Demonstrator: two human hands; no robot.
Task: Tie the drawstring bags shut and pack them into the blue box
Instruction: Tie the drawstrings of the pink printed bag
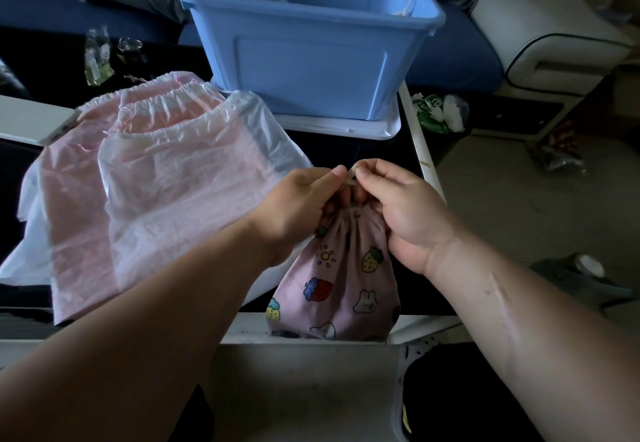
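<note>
A small pink cloth drawstring bag [341, 278] printed with strawberries and rabbits hangs upright at the table's near edge, its mouth gathered tight. My left hand [298, 206] and my right hand [405, 206] meet just above that mouth, each pinching the pale drawstring [350, 175] between thumb and fingertips. Behind them the blue box [311, 60] stands open on a white lid, with pale items dimly visible inside. A pile of pink and white plastic drawstring bags [156, 181] lies flat to the left.
The dark table [363, 143] has a white rim on its right and near sides. A white flat device [31, 119] lies at far left, small clear packets [98, 57] at the back left. A bin with green litter [438, 112] stands right of the table.
</note>
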